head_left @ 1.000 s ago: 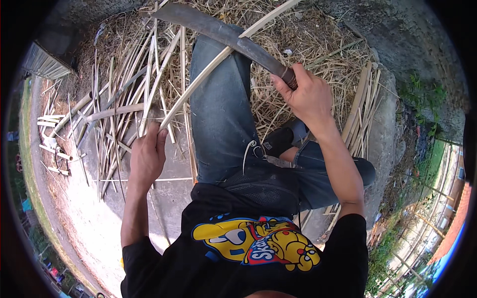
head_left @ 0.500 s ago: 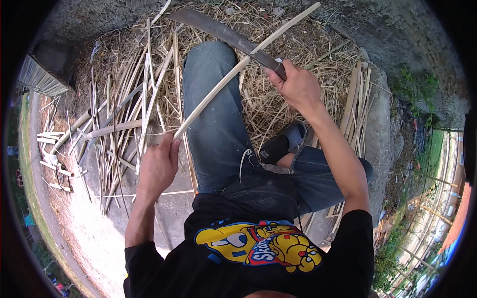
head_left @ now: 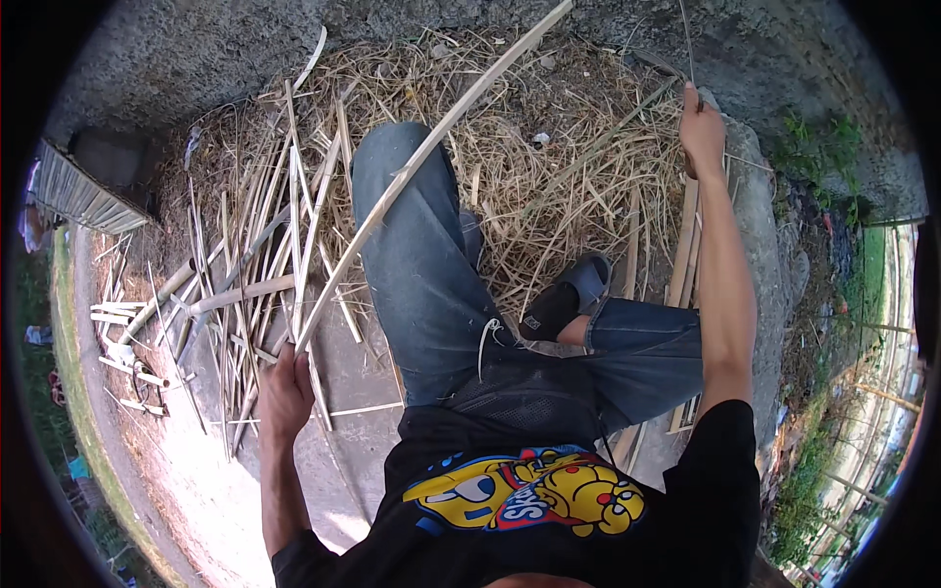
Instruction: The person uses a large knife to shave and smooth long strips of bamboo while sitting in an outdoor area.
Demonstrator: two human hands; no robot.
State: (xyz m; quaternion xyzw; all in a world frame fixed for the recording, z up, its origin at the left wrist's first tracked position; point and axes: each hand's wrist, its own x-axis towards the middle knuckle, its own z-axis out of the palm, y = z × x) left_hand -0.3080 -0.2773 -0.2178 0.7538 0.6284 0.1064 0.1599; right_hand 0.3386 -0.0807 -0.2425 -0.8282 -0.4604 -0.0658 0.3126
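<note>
Since half a second ago, my right hand [head_left: 702, 125] is swinging out to the upper right, the big blade gone from view; it is pinching one thin sliver [head_left: 686, 44]. My left hand [head_left: 283, 390] is gripping one long pale bamboo strip [head_left: 431, 157], slightly bowed, running from lower left to the top centre across my knee [head_left: 402, 167].

Cut strips [head_left: 245, 294] lie left of the leg [head_left: 421, 265].
</note>
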